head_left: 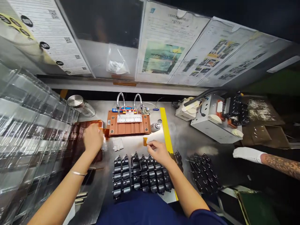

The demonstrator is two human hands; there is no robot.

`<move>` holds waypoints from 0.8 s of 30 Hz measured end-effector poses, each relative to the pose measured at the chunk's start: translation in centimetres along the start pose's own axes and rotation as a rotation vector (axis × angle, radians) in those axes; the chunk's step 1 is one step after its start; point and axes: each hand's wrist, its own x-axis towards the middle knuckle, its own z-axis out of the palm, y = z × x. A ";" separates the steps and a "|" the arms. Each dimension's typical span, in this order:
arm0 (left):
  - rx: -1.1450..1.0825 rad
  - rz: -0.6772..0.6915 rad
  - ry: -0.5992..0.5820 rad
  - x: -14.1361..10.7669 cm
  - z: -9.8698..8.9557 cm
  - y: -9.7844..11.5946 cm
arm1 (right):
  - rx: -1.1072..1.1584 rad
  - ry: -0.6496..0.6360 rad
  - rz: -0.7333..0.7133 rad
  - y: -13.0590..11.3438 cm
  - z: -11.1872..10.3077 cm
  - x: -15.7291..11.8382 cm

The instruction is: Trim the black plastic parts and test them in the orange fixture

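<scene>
Between the thumb and fingertips of my right hand [158, 152] is a small piece of amber film [145, 141], held over the metal bench. My left hand [93, 138] is closed above a stack of amber film sheets [77, 137] on the left; what its fingers hold, if anything, is hidden. An amber strip [106, 132] shows just right of that hand, beside the brown fixture [128, 128]. The fixture carries a white perforated bar [129, 118] and two looped hoses. Several black ribbed plastic parts [145, 173] lie in rows below my right hand.
A white cloth [118, 144] and a small metal-topped bottle [156, 125] lie near the fixture. A glass jar [82, 105] stands at the back left, beside stacked clear trays [30, 134]. Yellow tape [167, 131] crosses the bench. At right are a grey machine [211, 122] and another person's gloved hand [247, 155].
</scene>
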 end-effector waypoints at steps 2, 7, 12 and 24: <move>-0.149 0.312 -0.210 3.2 0.8 7.8 | -0.085 0.027 -0.060 0.2 0.1 -0.1; -0.304 0.619 -0.440 9.5 4.9 24.7 | -0.315 0.049 -0.194 0.0 -1.4 -0.6; -0.354 0.678 -0.481 12.3 8.4 29.3 | -0.451 -0.006 -0.281 0.9 -3.6 -1.5; -0.609 0.593 -0.576 11.9 8.7 29.6 | -0.521 -0.129 -0.377 -1.3 -1.4 -0.5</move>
